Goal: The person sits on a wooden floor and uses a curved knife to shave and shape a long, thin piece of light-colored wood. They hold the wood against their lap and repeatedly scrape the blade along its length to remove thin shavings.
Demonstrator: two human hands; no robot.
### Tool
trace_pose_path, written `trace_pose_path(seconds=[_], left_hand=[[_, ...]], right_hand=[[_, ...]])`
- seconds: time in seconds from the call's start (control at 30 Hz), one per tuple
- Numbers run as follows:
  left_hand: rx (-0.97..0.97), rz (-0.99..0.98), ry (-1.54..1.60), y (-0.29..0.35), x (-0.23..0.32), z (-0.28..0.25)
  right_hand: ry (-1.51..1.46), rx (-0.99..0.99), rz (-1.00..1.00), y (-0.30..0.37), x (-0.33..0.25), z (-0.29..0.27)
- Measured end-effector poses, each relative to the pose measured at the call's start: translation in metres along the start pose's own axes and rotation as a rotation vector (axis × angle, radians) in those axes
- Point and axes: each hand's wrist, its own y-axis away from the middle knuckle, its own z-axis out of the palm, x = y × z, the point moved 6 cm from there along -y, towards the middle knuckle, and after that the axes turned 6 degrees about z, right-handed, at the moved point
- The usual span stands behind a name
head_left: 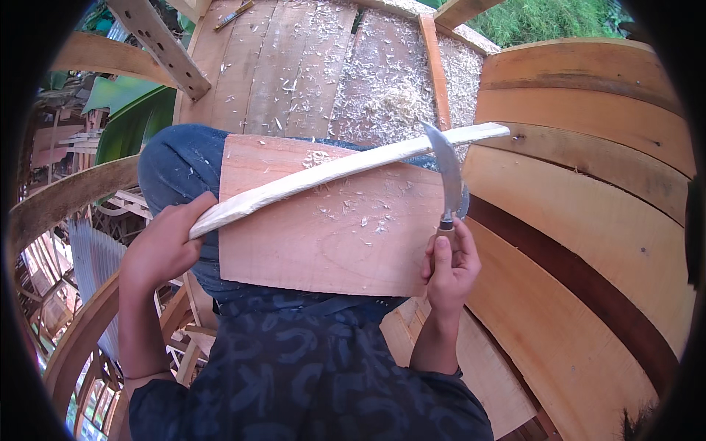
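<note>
A long pale wooden stick (331, 168), whittled along its faces, slants across my lap from lower left to upper right. Around its near left end my left hand (165, 242) is closed. My right hand (450, 268) grips the wooden handle of a curved knife (446, 165), its blade pointing up and away from me. The blade crosses in front of the stick toward the far end; whether they touch I cannot tell. Under both lies a flat wooden board (323, 242) resting on my legs, with a few shavings scattered on it.
Wood shavings (401, 103) cover much of the plank floor (272, 73) ahead. A plank wall (573, 198) rises close on my right. Wooden rails (73, 184) and a perforated post (158, 48) stand at left, with green leaves (136, 121) beyond. A small slim tool (234, 15) lies at the far left.
</note>
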Motion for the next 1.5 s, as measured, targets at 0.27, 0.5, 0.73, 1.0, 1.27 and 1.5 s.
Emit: trace_pose_path(seconds=[0.27,0.5,0.73,1.0,1.27,1.5], left_hand=[[0.057,0.066,-0.055,0.0,-0.004,0.003],[0.071,0.067,-0.026,0.002,-0.008,0.004],[0.08,0.089,-0.034,0.0,-0.006,0.003],[0.078,0.062,0.014,-0.001,-0.005,0.004],[0.05,0.025,0.01,0.0,-0.005,0.002],[0.014,0.008,0.049,-0.004,-0.004,0.004]], right_hand=[[-0.16,-0.091,0.239,-0.006,0.011,0.018],[-0.019,-0.063,0.11,-0.009,0.01,0.012],[0.201,0.167,-0.183,-0.01,-0.008,0.002],[-0.11,-0.055,0.177,-0.01,0.005,0.022],[-0.179,0.022,0.144,-0.024,0.007,0.008],[-0.041,-0.195,0.203,0.0,0.001,0.031]])
